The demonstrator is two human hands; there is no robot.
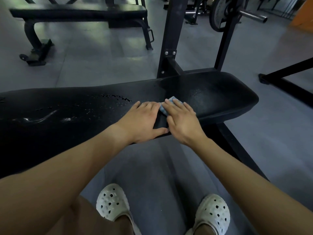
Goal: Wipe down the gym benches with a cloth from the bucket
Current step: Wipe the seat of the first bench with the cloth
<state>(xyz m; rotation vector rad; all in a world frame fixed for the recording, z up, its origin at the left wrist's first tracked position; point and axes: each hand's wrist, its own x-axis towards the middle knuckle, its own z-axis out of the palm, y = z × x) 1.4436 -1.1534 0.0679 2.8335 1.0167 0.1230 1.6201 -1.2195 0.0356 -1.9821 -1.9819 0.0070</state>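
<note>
A black padded bench [220, 92] runs across the view in front of me, with water drops and wet streaks on its left half. A small blue cloth [163, 108] lies on the pad near the middle. My right hand [182, 122] presses flat on the cloth with straight fingers and covers most of it. My left hand [144, 121] rests flat on the pad just left of the cloth, its fingertips touching the cloth's edge. No bucket is in view.
Black rack uprights [171, 39] rise behind the bench, with a loaded barbell [225, 12] at the top right. A second black bench [77, 12] stands at the back left. A black frame bar [288, 72] lies right. My feet in white clogs [111, 202] stand on the grey floor.
</note>
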